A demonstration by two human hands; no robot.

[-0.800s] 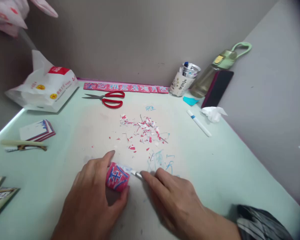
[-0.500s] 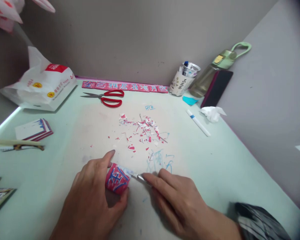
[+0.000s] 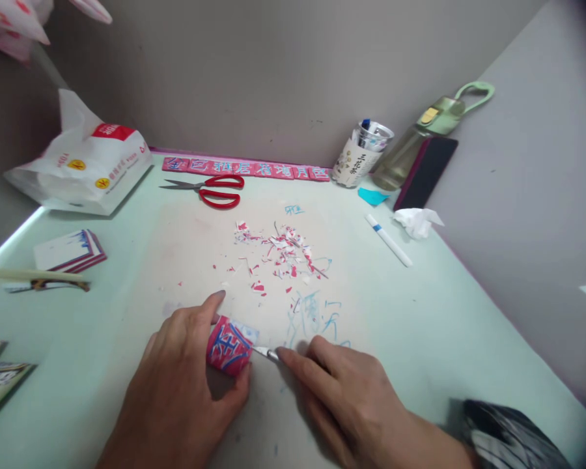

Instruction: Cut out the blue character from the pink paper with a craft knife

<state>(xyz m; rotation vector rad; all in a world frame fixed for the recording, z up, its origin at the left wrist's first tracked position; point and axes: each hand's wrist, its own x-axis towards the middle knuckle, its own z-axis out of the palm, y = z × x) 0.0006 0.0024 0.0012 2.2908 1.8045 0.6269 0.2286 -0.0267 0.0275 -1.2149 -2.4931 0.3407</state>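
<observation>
- A small red block (image 3: 230, 348) with a blue character drawn on its top lies on the pale green table (image 3: 444, 326), near the front edge and just in front of the person.
- The left hand (image 3: 180, 384) is closed around the red block: forefinger along its far side, thumb against its near side, pinning it to the table.
- The right hand (image 3: 342, 391) pinches a thin metal blade (image 3: 265, 352), fingers curled about the handle; the tip touches the block's right edge.
- Red and white shavings (image 3: 280, 251) lie scattered just beyond the block, with blue scribbles on the table beside them.
- Farther back lie red-handled scissors (image 3: 209, 191) and a row of pink blocks (image 3: 247, 169) against the wall.
- To the right are a white pen (image 3: 389, 240), a crumpled tissue (image 3: 417, 221), a pen cup (image 3: 359, 158) and a green bottle (image 3: 422, 133).
- To the left sit a white bag (image 3: 88, 166) and a stack of cards (image 3: 71, 251).
</observation>
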